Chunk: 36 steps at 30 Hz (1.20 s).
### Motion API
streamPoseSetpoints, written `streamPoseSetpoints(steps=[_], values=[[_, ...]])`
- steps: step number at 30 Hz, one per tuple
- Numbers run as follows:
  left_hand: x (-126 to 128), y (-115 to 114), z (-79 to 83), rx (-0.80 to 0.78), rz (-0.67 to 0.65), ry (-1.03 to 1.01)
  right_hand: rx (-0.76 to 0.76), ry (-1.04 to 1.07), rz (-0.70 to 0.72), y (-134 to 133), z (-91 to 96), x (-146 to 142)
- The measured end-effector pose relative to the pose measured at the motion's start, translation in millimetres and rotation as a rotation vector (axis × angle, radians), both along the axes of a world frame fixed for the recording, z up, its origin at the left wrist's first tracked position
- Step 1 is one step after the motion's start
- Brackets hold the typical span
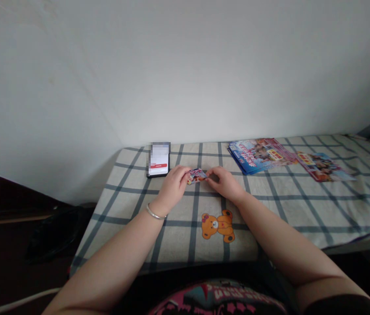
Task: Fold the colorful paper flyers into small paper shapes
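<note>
1. Below the table's [180, 234] left edge, a black bag [58, 229] slumps on the dark floor; what it holds, if anything, cannot be made out.
2. A phone [160, 158], screen lit, sits near the table's far-left corner, its top toward the wall [185, 70].
3. The left hand [174, 180], a bangle [154, 213] at its wrist, pinches the left end of a small printed paper between thumb and fingers.
4. The paper [196, 176] spans the gap between both hands, left of the table's middle and nearer the far edge than the near one. The step in hand appears to be folding or squaring it; the next move seems to call for a steady left hold while the right works the free end.
5. A bear [216, 225] decorates the cloth toward the near edge, below the hands.
6. The right hand [224, 183] meets the paper's right corner with its fingertips, apparently in a light pinch.
7. Leaflets [253, 154] overlap in a pile along the far edge, right of the hands.
8. A lone leaflet [325, 167] lies just beside them, toward the far-right corner.
</note>
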State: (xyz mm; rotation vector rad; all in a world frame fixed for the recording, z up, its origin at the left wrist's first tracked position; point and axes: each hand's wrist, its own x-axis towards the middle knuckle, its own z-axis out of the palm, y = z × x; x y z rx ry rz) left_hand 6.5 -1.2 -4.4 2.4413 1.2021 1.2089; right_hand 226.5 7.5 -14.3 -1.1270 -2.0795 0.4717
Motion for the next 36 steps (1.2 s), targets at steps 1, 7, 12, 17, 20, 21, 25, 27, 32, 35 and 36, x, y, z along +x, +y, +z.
streamPoseSetpoints(steps=[1,7,12,17,20,21,25,27,32,35,36], values=[[0,0,1.3,0.019,-0.014,-0.017,0.022,0.006,0.001,0,0.3,1],[-1,0,6.1,0.101,-0.021,-0.053,0.169,0.020,0.037,3,5.2,8],[-3,3,3.6,0.132,-0.040,0.012,0.214,-0.002,0.040,4,6.8,12],[-3,4,1.0,0.132,-0.085,0.197,0.233,-0.028,0.055,6,5.8,16],[-1,2,0.4,0.103,-0.097,0.251,0.229,-0.067,0.089,6,6.3,19],[-1,2,0.2,0.086,-0.099,0.266,0.230,-0.090,0.103,6,6.9,19],[-1,2,-1.1,0.021,-0.122,0.311,0.252,-0.194,0.143,4,10.5,19],[-2,2,-1.2,0.006,-0.134,0.331,0.261,-0.236,0.159,3,12.4,19],[1,-3,2.3,-0.005,-0.097,0.400,0.256,-0.301,0.197,2,14.1,17],[4,-7,5.8,0.011,-0.068,0.426,0.244,-0.317,0.201,1,13.9,17],[5,-8,6.9,0.021,-0.059,0.432,0.242,-0.320,0.201,1,14.0,16]])
